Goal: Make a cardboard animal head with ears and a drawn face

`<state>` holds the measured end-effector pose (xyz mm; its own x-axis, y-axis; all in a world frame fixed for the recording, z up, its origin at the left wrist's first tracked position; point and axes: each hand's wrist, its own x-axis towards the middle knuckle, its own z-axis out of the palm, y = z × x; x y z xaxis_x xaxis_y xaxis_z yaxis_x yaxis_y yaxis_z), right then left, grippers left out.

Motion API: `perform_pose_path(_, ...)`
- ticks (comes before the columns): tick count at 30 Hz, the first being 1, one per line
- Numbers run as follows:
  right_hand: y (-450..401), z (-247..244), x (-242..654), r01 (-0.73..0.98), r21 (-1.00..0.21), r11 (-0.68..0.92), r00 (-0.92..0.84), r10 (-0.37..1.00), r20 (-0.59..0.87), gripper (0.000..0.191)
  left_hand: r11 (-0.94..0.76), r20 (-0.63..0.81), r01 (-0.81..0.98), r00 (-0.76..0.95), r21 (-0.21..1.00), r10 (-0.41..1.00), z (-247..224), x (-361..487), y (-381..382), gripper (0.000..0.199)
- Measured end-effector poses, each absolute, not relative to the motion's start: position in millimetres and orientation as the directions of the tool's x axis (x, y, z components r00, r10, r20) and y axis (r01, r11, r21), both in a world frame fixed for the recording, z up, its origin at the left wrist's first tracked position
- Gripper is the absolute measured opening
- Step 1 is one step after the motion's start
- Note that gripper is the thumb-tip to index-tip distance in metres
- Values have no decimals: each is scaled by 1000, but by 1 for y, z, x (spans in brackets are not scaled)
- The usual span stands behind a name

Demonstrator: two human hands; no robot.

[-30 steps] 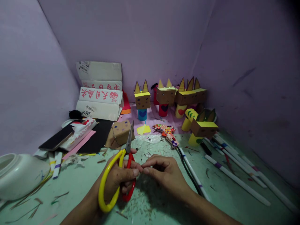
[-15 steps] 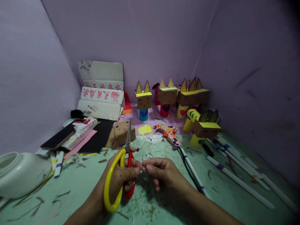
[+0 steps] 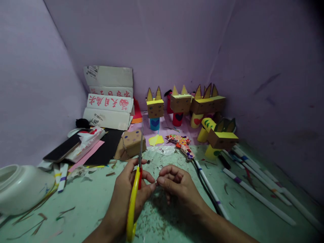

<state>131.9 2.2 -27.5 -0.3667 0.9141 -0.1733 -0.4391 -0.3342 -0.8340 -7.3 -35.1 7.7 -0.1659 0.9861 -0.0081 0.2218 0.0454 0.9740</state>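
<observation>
My left hand (image 3: 130,189) is closed round a pair of scissors (image 3: 132,209) with yellow and red handles, their blades pointing up and away from me. Its thumb and a finger meet the fingertips of my right hand (image 3: 179,189). Between both sets of fingertips is a tiny whitish bit (image 3: 156,183), too small to name. The right hand is closed in a pinch there, its other fingers curled. Beyond the scissor blades lies a brown cardboard box piece (image 3: 133,145) with coloured dots.
Cardboard figures with pointed ears (image 3: 155,109) stand along the back. A flower-patterned glue gun (image 3: 183,145) and its black cable lie ahead on the right, near several white rolled tubes (image 3: 258,195). A white pot (image 3: 27,189) sits at left, by a folded carton (image 3: 108,104). Scraps litter the green table.
The scissors have turned in my left hand, so the handles now show nearly edge-on. Both hands have shifted slightly, with the fingertips still together.
</observation>
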Motion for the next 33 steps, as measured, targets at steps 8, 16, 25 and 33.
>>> perform_pose_path(8,1,-27,130,-437,-830,-348,-378,908,-181,40,4,51,333,-157,943,986,13,-2,-38,45)
perform_pose_path(16,1,-32,128,-460,-802,-381,-395,897,-200,43,-78,140,407,-126,910,982,10,-2,-40,38)
perform_pose_path(25,4,-28,128,-497,-761,-417,-414,885,-215,48,-142,203,425,-101,894,974,7,-3,-41,36)
perform_pose_path(33,7,-17,133,-596,-721,-353,-226,935,-272,50,-83,152,476,-108,876,983,10,-4,-45,26)
